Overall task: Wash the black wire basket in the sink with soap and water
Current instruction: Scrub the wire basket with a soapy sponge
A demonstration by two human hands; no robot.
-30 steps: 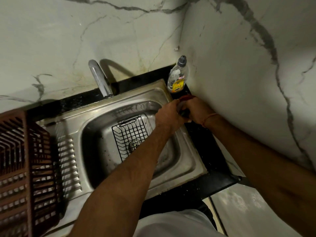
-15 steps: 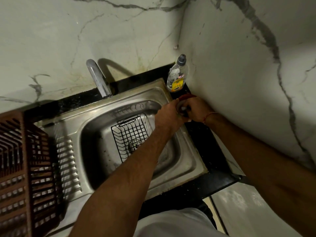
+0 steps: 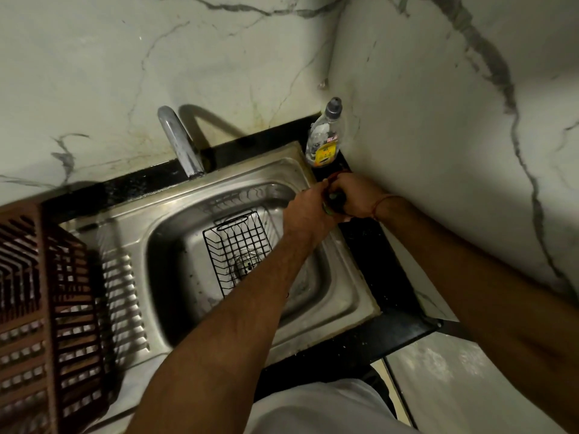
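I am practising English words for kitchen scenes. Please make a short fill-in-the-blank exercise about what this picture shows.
1. The black wire basket lies inside the steel ____.
2. The soap bottle stands upright in the ____ where the two marble walls meet.
3. Both hands, the left hand and the right hand, meet at the sink's ____ edge.
4. No ____ runs from the faucet.

Missing words: sink; corner; right; water

Both forearms are reaching toward the soap bottle [image 3: 324,137]. Just below it, the left hand [image 3: 305,211] and right hand [image 3: 354,195] are meeting, fingers curling around a small dark object.
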